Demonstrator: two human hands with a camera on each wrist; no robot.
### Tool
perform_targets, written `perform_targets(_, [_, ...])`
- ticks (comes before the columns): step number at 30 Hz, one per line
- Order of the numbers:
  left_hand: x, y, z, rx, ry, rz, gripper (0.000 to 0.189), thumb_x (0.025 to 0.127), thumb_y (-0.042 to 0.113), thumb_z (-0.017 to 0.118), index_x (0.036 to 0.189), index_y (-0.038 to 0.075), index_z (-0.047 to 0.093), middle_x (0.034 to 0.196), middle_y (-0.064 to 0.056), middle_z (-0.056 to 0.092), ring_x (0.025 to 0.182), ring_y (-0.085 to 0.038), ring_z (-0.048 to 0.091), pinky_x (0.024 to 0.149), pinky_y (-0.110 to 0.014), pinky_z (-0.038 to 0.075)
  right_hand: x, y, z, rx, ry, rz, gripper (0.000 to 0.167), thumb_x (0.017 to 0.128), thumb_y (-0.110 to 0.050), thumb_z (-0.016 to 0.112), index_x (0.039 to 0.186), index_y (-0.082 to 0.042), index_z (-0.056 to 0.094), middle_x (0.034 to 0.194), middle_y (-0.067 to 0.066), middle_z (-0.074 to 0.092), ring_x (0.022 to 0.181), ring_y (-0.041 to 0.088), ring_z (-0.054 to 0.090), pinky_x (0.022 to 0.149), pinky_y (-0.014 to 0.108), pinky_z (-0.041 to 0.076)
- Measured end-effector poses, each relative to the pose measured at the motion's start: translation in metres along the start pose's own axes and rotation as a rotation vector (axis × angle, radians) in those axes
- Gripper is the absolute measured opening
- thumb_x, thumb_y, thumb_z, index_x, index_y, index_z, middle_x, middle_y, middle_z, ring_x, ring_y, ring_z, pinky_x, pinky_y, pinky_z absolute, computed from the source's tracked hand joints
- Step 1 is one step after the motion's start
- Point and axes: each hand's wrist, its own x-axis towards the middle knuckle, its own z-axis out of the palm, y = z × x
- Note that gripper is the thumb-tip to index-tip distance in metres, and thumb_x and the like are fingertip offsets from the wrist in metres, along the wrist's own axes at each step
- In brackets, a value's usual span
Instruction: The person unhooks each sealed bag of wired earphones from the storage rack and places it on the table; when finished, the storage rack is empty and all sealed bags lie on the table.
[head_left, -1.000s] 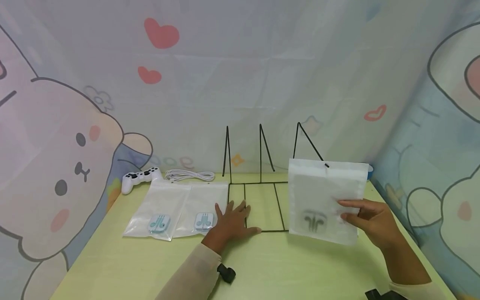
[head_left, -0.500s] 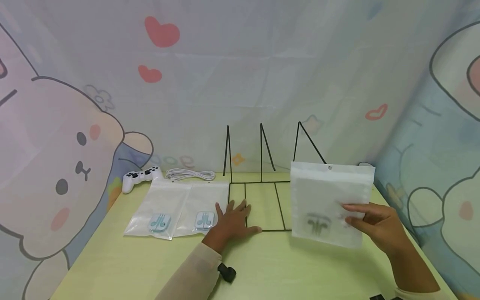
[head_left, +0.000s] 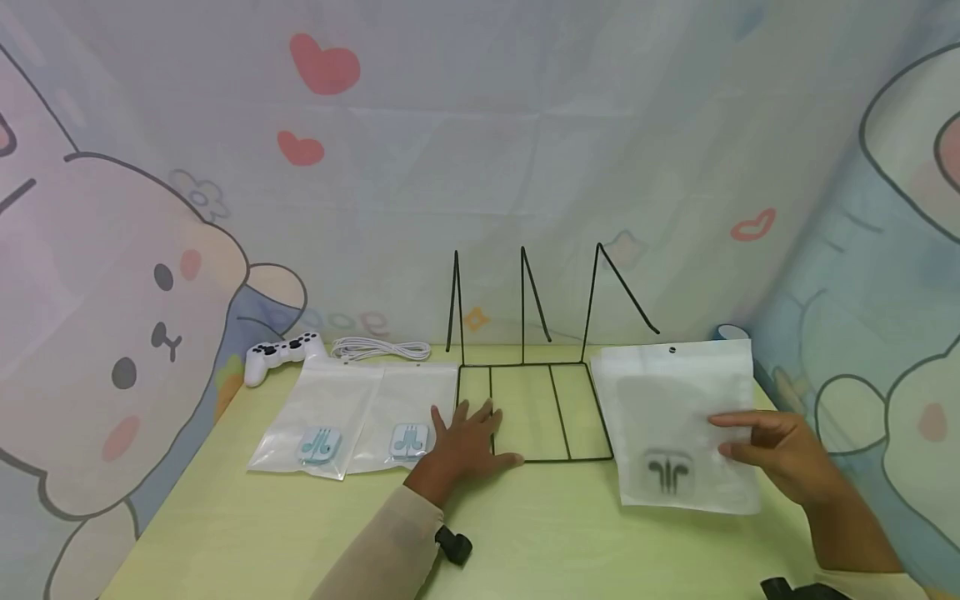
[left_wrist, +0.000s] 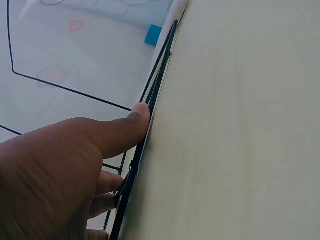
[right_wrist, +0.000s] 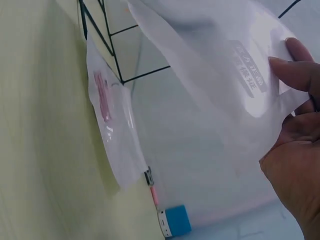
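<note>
My right hand (head_left: 795, 454) pinches the right edge of a white translucent bag (head_left: 682, 400) between thumb and fingers. A dark earphone shape shows low inside it, and a small hanging hole sits near its top. Beneath, a second bag (right_wrist: 117, 130) lies on the table with something pinkish inside, as the right wrist view shows. My left hand (head_left: 465, 446) rests with fingers spread on the base of a black wire rack (head_left: 522, 308). In the left wrist view, the thumb lies on the rack's front wire. The rack's three upright hooks carry nothing.
Left of the rack lie two white bags (head_left: 318, 408) with teal earphone cases in them. Behind them are a white game controller (head_left: 281, 357) and a coiled white cable (head_left: 380, 350). A blue-and-white object (head_left: 731, 332) stands at the back right. Printed cloth surrounds the table (head_left: 540, 525).
The bag in my right hand has come off the rack's right hook and moved right and down, over the other bag. My left hand has stayed on the rack base.
</note>
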Motion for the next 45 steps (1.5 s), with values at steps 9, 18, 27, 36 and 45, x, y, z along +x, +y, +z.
perform_targets(9, [0.001, -0.001, 0.003, 0.004, 0.001, -0.003, 0.093, 0.097, 0.077, 0.061, 0.167, 0.017, 0.048, 0.178, -0.006, 0.039, 0.167, -0.047, 0.028, 0.123, -0.088, 0.008, -0.004, -0.015, -0.028, -0.049, 0.162, 0.288, 0.062, 0.096, 0.029, 0.054, 0.144, -0.005, 0.072, 0.103, -0.001, 0.084, 0.094, 0.012, 0.081, 0.075, 0.030, 0.067])
perform_targets(18, [-0.001, 0.001, -0.001, -0.001, -0.001, -0.004, 0.093, 0.097, 0.076, 0.062, 0.167, 0.016, 0.048, 0.178, -0.006, 0.038, 0.167, -0.048, 0.027, 0.123, -0.088, 0.007, 0.005, -0.039, -0.061, -0.068, 0.374, 0.501, 0.055, 0.101, 0.016, 0.063, 0.142, -0.020, 0.075, 0.112, -0.002, 0.085, 0.093, 0.020, 0.084, 0.071, 0.036, 0.068])
perform_targets(27, [-0.004, 0.003, -0.003, -0.013, 0.000, -0.008, 0.092, 0.097, 0.074, 0.064, 0.166, 0.016, 0.048, 0.178, -0.007, 0.039, 0.166, -0.048, 0.027, 0.124, -0.088, 0.007, 0.010, -0.031, -0.090, -0.186, 0.405, 0.606, 0.049, 0.104, 0.006, 0.068, 0.138, -0.028, 0.076, 0.110, -0.013, 0.080, 0.093, 0.014, 0.081, 0.072, 0.036, 0.068])
perform_targets(36, [-0.004, 0.002, -0.001, -0.025, -0.007, 0.002, 0.092, 0.098, 0.075, 0.062, 0.167, 0.016, 0.047, 0.179, -0.007, 0.038, 0.167, -0.049, 0.025, 0.124, -0.088, 0.005, 0.009, -0.016, -0.107, -0.098, 0.357, 0.602, 0.051, 0.104, 0.010, 0.063, 0.138, -0.025, 0.077, 0.114, -0.009, 0.081, 0.096, 0.017, 0.082, 0.075, 0.037, 0.069])
perform_targets(45, [-0.001, 0.000, -0.001, -0.021, -0.001, 0.003, 0.092, 0.098, 0.075, 0.062, 0.168, 0.017, 0.047, 0.179, -0.007, 0.037, 0.167, -0.049, 0.025, 0.123, -0.089, 0.005, 0.004, -0.007, -0.117, -0.198, 0.413, 0.663, 0.048, 0.101, 0.006, 0.070, 0.133, -0.028, 0.079, 0.111, -0.018, 0.077, 0.091, 0.013, 0.080, 0.073, 0.034, 0.067])
